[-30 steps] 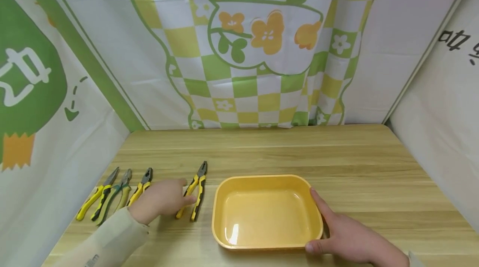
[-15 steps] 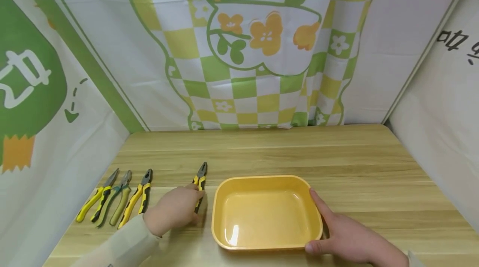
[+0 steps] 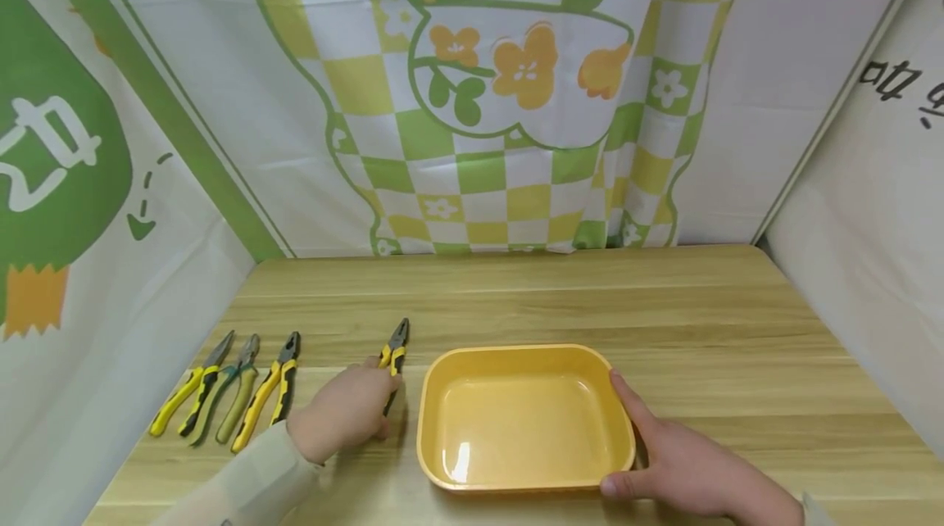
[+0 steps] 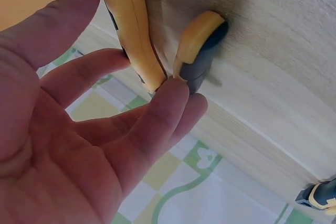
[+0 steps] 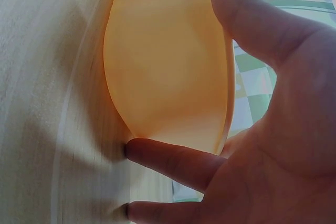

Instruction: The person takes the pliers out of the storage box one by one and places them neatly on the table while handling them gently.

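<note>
In the head view a pair of yellow-and-black pliers (image 3: 399,336) lies on the table with its jaws pointing away. My left hand (image 3: 347,407) covers most of its handles. Thumb and fingers pinch about the pliers' handles (image 4: 137,30) in the left wrist view. To the right sits a yellow plastic box (image 3: 527,428) with nothing in it. My right hand (image 3: 674,460) rests against its right end, thumb at the near corner and index finger at the far one. The right wrist view shows straight fingers touching the box's outer wall (image 5: 168,66).
Left of my left hand lie three more tools in a row: yellow-and-black pliers (image 3: 279,378), green-handled pliers (image 3: 246,383) and long-nose pliers (image 3: 210,364). The wooden table (image 3: 516,288) ends at a patterned curtain (image 3: 479,170) behind and white cloth walls at the sides.
My left hand has moved right, off the third pliers, onto the pliers nearest the box, and stayed there over the last half second. The box and right hand have not moved.
</note>
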`<state>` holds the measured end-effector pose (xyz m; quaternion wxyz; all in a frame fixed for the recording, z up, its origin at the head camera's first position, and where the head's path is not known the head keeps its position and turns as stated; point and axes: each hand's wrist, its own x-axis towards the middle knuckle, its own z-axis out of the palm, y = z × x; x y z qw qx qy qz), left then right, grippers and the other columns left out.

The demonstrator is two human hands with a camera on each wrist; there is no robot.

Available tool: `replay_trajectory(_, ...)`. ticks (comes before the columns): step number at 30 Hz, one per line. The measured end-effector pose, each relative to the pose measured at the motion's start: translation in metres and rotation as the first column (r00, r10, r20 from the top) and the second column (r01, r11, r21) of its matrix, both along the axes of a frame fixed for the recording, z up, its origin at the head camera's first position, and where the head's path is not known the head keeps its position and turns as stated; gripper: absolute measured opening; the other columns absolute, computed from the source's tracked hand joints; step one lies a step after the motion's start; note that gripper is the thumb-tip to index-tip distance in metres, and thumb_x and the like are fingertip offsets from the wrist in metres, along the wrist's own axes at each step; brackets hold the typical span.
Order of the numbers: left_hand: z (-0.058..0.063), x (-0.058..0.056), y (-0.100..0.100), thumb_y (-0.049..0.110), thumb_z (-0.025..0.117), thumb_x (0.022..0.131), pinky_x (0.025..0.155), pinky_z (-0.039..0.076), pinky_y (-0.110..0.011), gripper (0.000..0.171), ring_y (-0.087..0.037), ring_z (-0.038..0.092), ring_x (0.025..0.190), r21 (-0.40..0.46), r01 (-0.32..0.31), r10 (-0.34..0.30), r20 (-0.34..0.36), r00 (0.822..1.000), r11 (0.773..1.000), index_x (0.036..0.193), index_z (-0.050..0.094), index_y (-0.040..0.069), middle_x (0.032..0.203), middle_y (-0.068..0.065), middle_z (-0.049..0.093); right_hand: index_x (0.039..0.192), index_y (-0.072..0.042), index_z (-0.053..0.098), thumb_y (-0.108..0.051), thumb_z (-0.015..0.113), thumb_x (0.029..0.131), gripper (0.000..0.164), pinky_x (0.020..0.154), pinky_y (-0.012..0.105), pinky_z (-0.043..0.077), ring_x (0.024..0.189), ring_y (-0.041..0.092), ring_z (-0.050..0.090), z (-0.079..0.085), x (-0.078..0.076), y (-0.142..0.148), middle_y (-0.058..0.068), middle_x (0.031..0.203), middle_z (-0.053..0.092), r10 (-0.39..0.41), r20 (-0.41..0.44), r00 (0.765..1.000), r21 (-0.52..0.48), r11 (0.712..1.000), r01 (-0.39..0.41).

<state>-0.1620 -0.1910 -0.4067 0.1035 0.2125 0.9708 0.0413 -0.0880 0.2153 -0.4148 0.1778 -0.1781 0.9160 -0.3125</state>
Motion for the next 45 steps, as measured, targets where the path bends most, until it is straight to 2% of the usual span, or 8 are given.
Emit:
replay_trajectory(3, 0.0, 0.001, 0.0, 0.012, 0.091, 0.065, 0.067, 0.05, -0.045, 0.04, -0.028, 0.056, 0.078, -0.008, -0.008, 0.008, 0.002, 1.0, 1.0, 0.099, 0.071, 0.006, 0.094, -0.015, 0.063, 0.16, -0.008, -0.004, -0.061, 0.074, 0.081, 0.123, 0.091, 0.052, 0.047, 0.103, 0.024, 0.062, 0.0, 0.0, 0.0, 0.021, 0.12, 0.065, -0.002, 0.003, 1.0, -0.004, 1.0, 0.002)
replay_trajectory(8, -0.002, 0.003, -0.001, 0.013, 0.09, 0.067, 0.081, 0.051, -0.054, 0.051, -0.043, 0.061, 0.096, -0.01, -0.029, 0.029, 0.01, 1.0, 1.0, 0.113, 0.071, 0.004, 0.114, -0.028, 0.062, 0.16, -0.009, -0.004, -0.062, 0.074, 0.079, 0.125, 0.092, 0.054, 0.046, 0.106, 0.027, 0.061, -0.001, -0.001, 0.0, 0.023, 0.123, 0.063, -0.01, 0.01, 1.0, -0.007, 1.0, 0.01)
replay_trajectory(13, -0.004, 0.003, -0.005, 0.01, 0.09, 0.068, 0.074, 0.052, -0.046, 0.025, -0.033, 0.063, 0.088, 0.016, -0.05, 0.05, 0.022, 0.999, 0.999, 0.082, 0.068, 0.009, 0.087, -0.01, 0.067, 0.16, -0.009, -0.004, -0.062, 0.074, 0.08, 0.124, 0.092, 0.054, 0.046, 0.106, 0.027, 0.061, -0.001, -0.001, 0.0, 0.023, 0.123, 0.063, -0.006, 0.014, 1.0, -0.008, 1.0, 0.006)
replay_trajectory(16, -0.003, 0.004, -0.01, 0.007, 0.089, 0.069, 0.07, 0.052, -0.043, 0.029, -0.034, 0.064, 0.086, 0.028, -0.062, 0.061, 0.03, 0.998, 0.998, 0.07, 0.06, 0.013, 0.076, -0.004, 0.064, 0.16, -0.008, -0.004, -0.062, 0.074, 0.08, 0.124, 0.091, 0.052, 0.047, 0.103, 0.025, 0.062, -0.001, -0.001, 0.001, 0.021, 0.121, 0.065, -0.005, 0.013, 1.0, -0.005, 1.0, 0.005)
replay_trajectory(23, 0.0, 0.009, -0.022, 0.003, 0.087, 0.07, 0.06, 0.046, -0.038, 0.023, -0.022, 0.053, 0.07, 0.021, -0.127, 0.126, 0.05, 0.991, 0.992, 0.077, 0.065, 0.009, 0.078, -0.006, 0.062, 0.16, -0.008, -0.004, -0.062, 0.074, 0.08, 0.124, 0.09, 0.05, 0.048, 0.102, 0.024, 0.062, -0.001, 0.0, 0.001, 0.02, 0.12, 0.065, -0.005, 0.01, 1.0, -0.002, 1.0, 0.005)
replay_trajectory(27, -0.001, 0.013, -0.031, 0.003, 0.087, 0.069, 0.059, 0.047, -0.036, 0.023, -0.02, 0.054, 0.07, 0.021, -0.161, 0.16, 0.039, 0.986, 0.987, 0.083, 0.069, 0.006, 0.08, -0.006, 0.065, 0.16, -0.008, -0.004, -0.062, 0.074, 0.08, 0.124, 0.092, 0.051, 0.047, 0.104, 0.025, 0.062, -0.001, 0.0, 0.001, 0.019, 0.121, 0.065, 0.0, -0.001, 1.0, -0.002, 1.0, 0.0)
replay_trajectory(36, -0.004, 0.016, -0.047, -0.001, 0.081, 0.072, 0.06, 0.047, -0.036, 0.023, -0.018, 0.051, 0.069, 0.004, -0.184, 0.183, 0.046, 0.982, 0.983, 0.093, 0.072, 0.003, 0.082, -0.006, 0.064, 0.16, -0.01, -0.005, -0.063, 0.073, 0.079, 0.125, 0.095, 0.053, 0.045, 0.108, 0.026, 0.06, -0.004, 0.001, 0.001, 0.022, 0.127, 0.061, 0.0, -0.003, 1.0, -0.007, 1.0, 0.0)
replay_trajectory(45, -0.001, 0.017, -0.055, -0.001, 0.078, 0.07, 0.059, 0.046, -0.038, 0.02, -0.019, 0.049, 0.069, -0.024, -0.17, 0.171, 0.033, 0.985, 0.985, 0.087, 0.071, 0.006, 0.079, -0.005, 0.06, 0.16, -0.011, -0.005, -0.064, 0.074, 0.078, 0.125, 0.095, 0.054, 0.044, 0.111, 0.028, 0.059, -0.003, 0.0, 0.001, 0.023, 0.131, 0.058, -0.009, 0.002, 1.0, -0.014, 1.0, 0.009)
